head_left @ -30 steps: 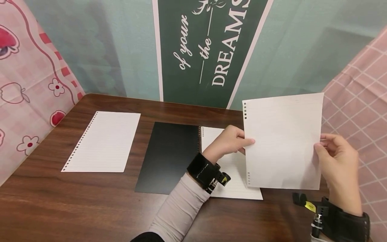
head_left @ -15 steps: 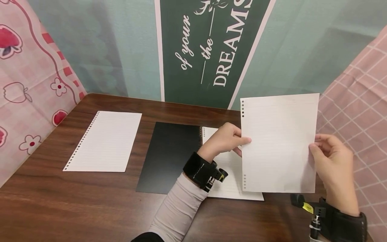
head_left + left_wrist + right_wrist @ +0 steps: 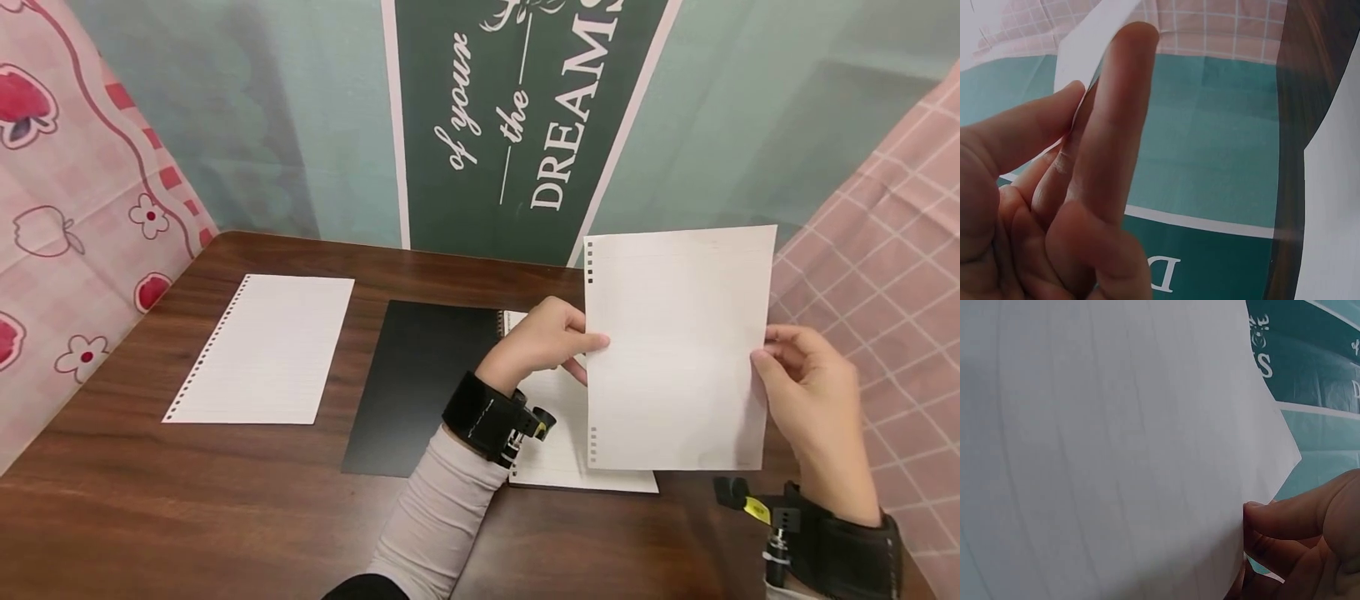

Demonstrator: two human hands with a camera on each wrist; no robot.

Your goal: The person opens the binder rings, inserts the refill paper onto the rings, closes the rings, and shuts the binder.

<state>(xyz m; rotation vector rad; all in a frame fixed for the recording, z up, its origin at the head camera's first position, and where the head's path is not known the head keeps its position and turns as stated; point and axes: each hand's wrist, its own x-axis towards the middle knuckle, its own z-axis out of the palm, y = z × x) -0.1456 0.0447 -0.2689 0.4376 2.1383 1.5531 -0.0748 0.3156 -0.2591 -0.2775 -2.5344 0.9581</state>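
A lined loose-leaf sheet with punched holes along its left edge is held up between both hands, overlapping the notebook in the head view. My left hand pinches its holed left edge, thumb in front and fingers behind. At the opposite edge my right hand pinches it between thumb and fingers; the right wrist view shows the thumb at the paper's margin. Below lies an open notebook with a black cover folded out left and a white lined page, partly hidden by the left hand and the sheet.
Another punched lined sheet lies flat on the left of the brown wooden table. A green backdrop with white lettering stands behind. Pink patterned cloths flank the table, a fruit print left and a checked one right.
Both hands have shifted a little to the left with the held sheet, keeping their pinch on its edges. The notebook and the flat sheet stay where they were on the table.
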